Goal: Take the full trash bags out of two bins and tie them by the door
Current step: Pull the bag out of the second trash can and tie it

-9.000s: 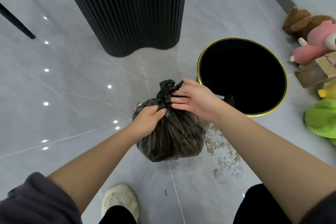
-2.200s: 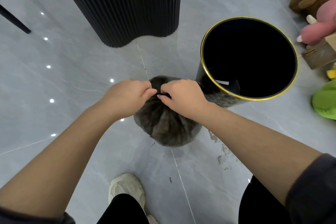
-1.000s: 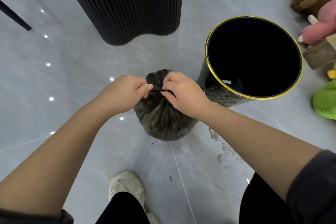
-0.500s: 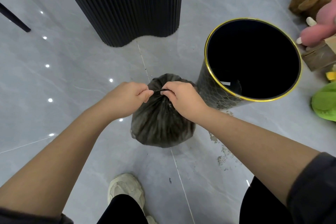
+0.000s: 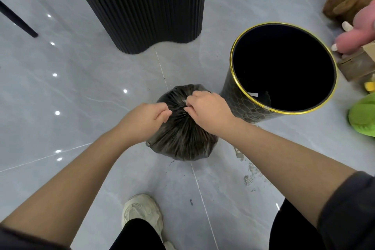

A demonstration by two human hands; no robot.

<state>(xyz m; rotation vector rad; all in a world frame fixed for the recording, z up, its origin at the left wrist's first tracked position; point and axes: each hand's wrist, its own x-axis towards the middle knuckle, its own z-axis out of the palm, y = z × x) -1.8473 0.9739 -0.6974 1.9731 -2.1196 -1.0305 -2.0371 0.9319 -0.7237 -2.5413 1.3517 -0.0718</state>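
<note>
full black plastic trash bag [image 5: 182, 138] sits on the grey tile floor [image 5: 81, 87] at frame centre, its top gathered into tight pleats. left hand [image 5: 148, 116] is on the gather from 9 o'clock, fingers curled, thumb pressed to forefinger on the bag's plastic. right hand [image 5: 209, 110] comes in from 3 o'clock, also curled, pinching a short black strand of the bag's neck at its fingertips. we can't tell if a knot sits under the fingers.

round black bin with a gold rim [image 5: 239, 101] stands upright at the bag's 2 o'clock, just beside it. the right hand covers the gap, so we can't tell if they touch. the bin's inside reads dark.

black fluted column [image 5: 142, 6] at 11 o'clock, well apart. beige sneaker [image 5: 142, 213] at 7 o'clock, near. beyond the bin, 2 to 3 o'clock: brown plush toy [image 5: 345, 4], pink plush toy [image 5: 357, 34], cardboard box [image 5: 357, 65], green plush toy [image 5: 363, 115]. thin black legs [image 5: 18, 20] at 10 o'clock, frame edge.
</note>
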